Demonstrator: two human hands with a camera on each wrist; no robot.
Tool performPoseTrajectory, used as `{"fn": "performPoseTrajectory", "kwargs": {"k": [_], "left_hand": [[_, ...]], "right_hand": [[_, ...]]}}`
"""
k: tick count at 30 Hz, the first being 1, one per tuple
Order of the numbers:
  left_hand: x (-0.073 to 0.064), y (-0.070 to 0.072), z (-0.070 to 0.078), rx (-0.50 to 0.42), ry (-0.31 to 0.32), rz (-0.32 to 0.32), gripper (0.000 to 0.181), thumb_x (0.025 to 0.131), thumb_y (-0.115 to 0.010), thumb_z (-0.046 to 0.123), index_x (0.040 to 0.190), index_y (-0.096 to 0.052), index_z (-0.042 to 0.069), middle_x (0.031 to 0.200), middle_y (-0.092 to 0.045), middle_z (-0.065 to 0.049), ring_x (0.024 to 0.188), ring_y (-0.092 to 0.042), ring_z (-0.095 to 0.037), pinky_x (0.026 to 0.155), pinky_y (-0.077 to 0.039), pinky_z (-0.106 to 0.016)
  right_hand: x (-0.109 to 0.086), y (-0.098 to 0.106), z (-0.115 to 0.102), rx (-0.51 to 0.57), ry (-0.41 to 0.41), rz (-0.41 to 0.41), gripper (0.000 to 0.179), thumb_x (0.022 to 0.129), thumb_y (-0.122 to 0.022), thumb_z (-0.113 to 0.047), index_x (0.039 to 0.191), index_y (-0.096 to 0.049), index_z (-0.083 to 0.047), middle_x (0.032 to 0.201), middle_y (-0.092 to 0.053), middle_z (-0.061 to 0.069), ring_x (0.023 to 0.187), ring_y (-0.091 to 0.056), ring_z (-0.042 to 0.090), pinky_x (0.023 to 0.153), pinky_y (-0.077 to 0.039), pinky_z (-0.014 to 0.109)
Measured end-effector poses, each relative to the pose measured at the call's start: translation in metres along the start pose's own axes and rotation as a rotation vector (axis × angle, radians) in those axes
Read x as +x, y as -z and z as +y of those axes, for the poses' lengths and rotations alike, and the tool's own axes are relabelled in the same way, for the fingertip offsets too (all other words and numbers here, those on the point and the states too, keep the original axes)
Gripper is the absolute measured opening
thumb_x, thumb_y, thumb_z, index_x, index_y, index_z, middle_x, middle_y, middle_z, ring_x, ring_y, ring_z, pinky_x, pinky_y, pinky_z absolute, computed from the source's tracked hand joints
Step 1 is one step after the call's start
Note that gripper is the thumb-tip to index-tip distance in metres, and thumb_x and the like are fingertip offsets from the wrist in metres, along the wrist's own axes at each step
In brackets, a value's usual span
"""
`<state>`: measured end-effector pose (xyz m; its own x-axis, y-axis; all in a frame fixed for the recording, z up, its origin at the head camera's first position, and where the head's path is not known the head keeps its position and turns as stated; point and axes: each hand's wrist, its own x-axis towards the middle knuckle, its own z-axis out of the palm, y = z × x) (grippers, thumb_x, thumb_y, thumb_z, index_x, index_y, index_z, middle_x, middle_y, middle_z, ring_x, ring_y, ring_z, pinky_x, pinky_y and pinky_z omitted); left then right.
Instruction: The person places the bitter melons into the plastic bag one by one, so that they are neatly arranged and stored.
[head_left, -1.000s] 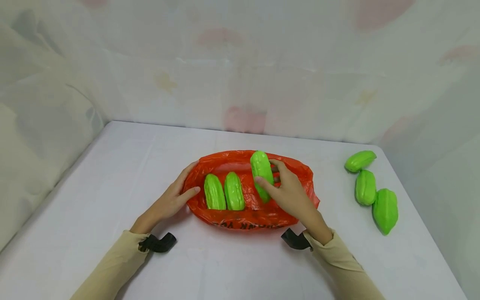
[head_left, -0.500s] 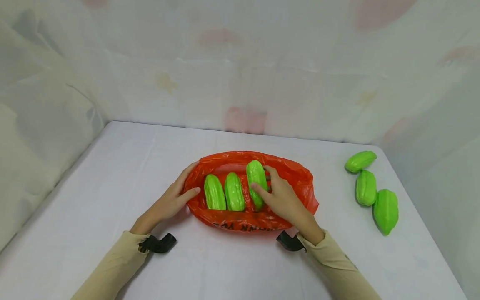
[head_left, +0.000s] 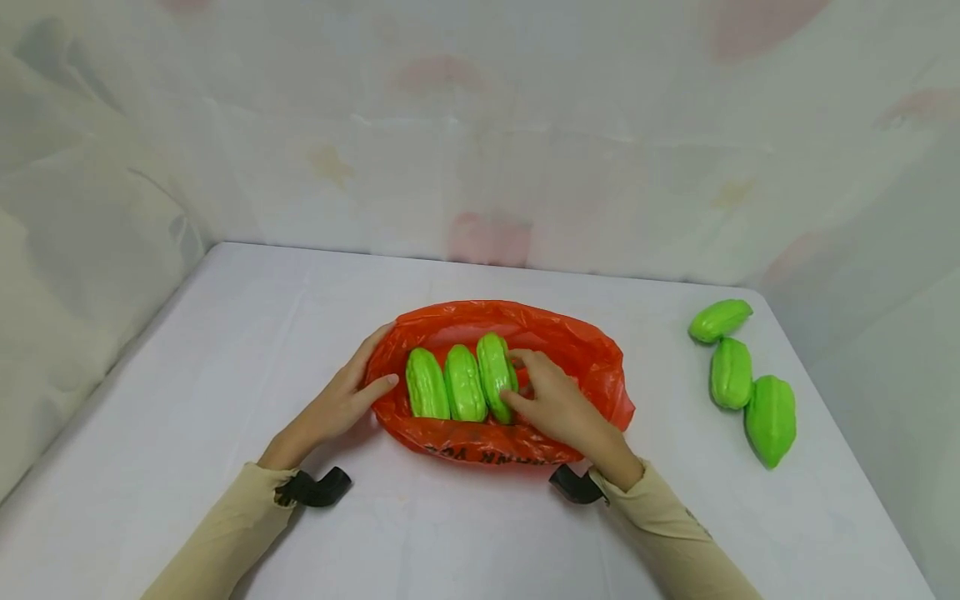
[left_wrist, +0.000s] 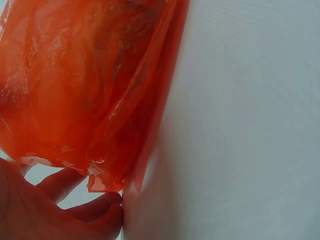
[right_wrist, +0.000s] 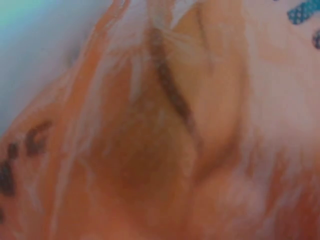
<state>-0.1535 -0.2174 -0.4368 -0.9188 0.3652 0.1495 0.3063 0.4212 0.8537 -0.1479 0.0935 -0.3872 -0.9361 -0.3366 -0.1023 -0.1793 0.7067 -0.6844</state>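
Observation:
A red plastic bag (head_left: 577, 358) with black lettering lies on its side, its mouth spread wide. In its left part lie three bright green, ridged star-fruit-like fruits: a left one (head_left: 427, 383), a middle one (head_left: 466, 383) and a right one (head_left: 495, 379). My left hand (head_left: 343, 400) holds the bag's left end, thumb over the rim and fingers along the outside. In the left wrist view its fingers (left_wrist: 92, 210) lie by the red plastic. My right hand (head_left: 558, 400) reaches into the bag; thumb and fingertips touch the right fruit's right side, loosely. Blurred red film fills the right wrist view.
Three more green fruits, a far one (head_left: 721, 321), a middle one (head_left: 731, 373) and a near one (head_left: 771, 421), lie in a chain at the right of the white table (head_left: 480, 533). Pale patterned cloth (head_left: 450, 150) hangs behind and at both sides.
My right hand has brought the third fruit down and left beside the other two in the bag, and its grasp has loosened. The left hand has stayed at the bag's left end.

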Motion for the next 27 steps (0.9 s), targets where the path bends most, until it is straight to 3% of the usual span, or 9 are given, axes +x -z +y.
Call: {"fn": "performPoseTrajectory", "kwargs": {"k": [13,27], "left_hand": [[0.000,0.000,0.002,0.002,-0.006,-0.007,0.069,0.102,-0.053,0.019,0.160,-0.015,0.026,0.163,-0.025,-0.010,0.147,-0.031,-0.036,0.116,-0.026,-0.064],[0.000,0.000,0.001,0.004,-0.010,-0.003,0.070,0.102,-0.053,0.019,0.159,-0.015,0.028,0.163,-0.024,-0.009,0.147,-0.031,-0.036,0.116,-0.027,-0.063]], "right_hand": [[-0.007,0.010,-0.002,-0.032,0.054,0.013,0.061,0.093,-0.070,-0.029,0.144,-0.045,-0.008,0.140,-0.053,0.011,0.115,-0.059,0.027,0.094,-0.054,0.044],[-0.021,0.037,-0.005,0.012,0.167,0.110,0.055,0.093,-0.070,-0.023,0.141,-0.048,-0.009,0.136,-0.057,0.008,0.109,-0.065,0.028,0.091,-0.056,0.045]]}}
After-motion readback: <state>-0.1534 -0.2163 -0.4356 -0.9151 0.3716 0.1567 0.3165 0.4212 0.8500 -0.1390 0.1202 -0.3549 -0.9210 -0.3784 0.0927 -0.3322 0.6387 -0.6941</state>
